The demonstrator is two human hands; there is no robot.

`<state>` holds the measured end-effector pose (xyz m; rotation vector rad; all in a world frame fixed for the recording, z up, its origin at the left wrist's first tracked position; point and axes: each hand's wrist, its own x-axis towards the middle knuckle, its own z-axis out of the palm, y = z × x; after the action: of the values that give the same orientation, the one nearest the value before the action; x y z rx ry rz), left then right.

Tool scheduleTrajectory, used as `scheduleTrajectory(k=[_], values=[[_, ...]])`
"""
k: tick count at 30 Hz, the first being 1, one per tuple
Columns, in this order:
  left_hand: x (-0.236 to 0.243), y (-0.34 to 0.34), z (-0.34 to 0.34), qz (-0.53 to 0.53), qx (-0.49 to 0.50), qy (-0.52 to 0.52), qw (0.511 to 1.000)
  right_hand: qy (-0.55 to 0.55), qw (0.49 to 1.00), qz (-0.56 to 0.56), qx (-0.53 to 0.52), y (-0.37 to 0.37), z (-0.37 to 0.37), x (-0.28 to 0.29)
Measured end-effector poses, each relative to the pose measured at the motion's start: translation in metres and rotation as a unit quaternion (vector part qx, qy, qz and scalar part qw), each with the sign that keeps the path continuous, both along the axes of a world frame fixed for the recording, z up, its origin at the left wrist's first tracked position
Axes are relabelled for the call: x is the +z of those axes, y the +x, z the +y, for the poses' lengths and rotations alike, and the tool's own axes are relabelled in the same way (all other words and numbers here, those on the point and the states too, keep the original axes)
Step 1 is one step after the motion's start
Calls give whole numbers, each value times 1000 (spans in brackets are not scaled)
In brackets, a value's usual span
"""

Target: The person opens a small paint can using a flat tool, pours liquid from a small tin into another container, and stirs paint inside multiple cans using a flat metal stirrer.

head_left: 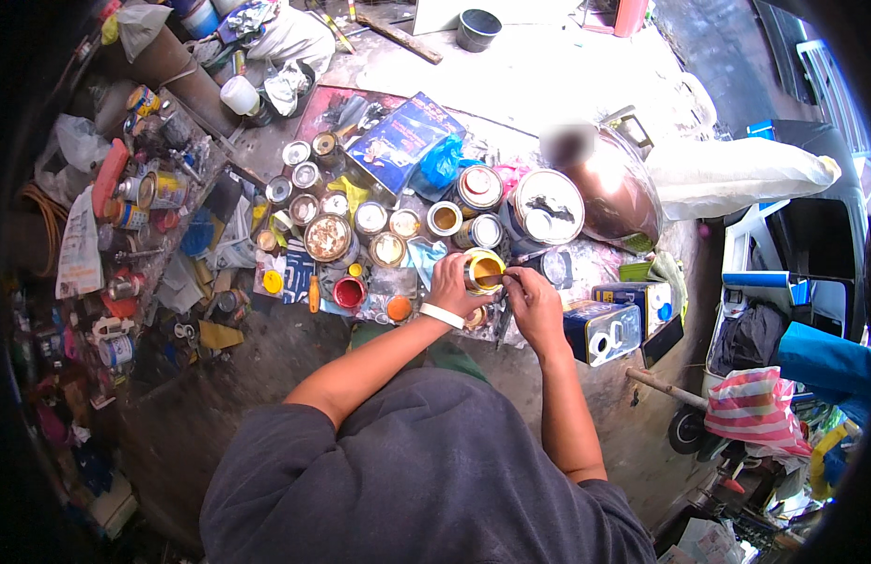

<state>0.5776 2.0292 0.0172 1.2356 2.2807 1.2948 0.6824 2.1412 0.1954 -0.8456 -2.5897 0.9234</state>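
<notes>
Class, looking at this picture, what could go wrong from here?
The left hand holds an open, round tin of yellowish-brown paint, with the right hand at its rim; a slip could spill it.

An open, round tin of red paint stands left of the hands, where a sideways swing might knock it.

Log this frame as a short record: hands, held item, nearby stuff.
left hand: around the can, pale band on the wrist
right hand: at the can's right side, fingers bunched; grip detail too small to tell
held item: yellowish can, open, brownish-yellow contents
left of can: red paint, orange-handled tool
right of hands: rectangular tin
beyond can: large white-topped can
</notes>
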Motion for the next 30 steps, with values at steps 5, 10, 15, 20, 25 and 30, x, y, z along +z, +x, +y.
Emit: scheduleTrajectory(k=[5,10,15,20,25,30], values=[[-6,6,6,10,50,-2,999,67,997,35,-17,-4,5,-6],[-7,12,5,10,77,11,997,35,999,-13,-8,-1,6,3],[-6,19,3,31,107,23,994,20,999,24,-30,-5,8,-6],[-10,34,1,-21,172,2,985,-3,999,-26,-31,-3,6,0],[-8,28,11,-21,141,22,990,-47,996,-22,-66,-2,9,-15],[-9,19,15,12,108,64,992,-48,996,-30,-74,-2,11,-16]])
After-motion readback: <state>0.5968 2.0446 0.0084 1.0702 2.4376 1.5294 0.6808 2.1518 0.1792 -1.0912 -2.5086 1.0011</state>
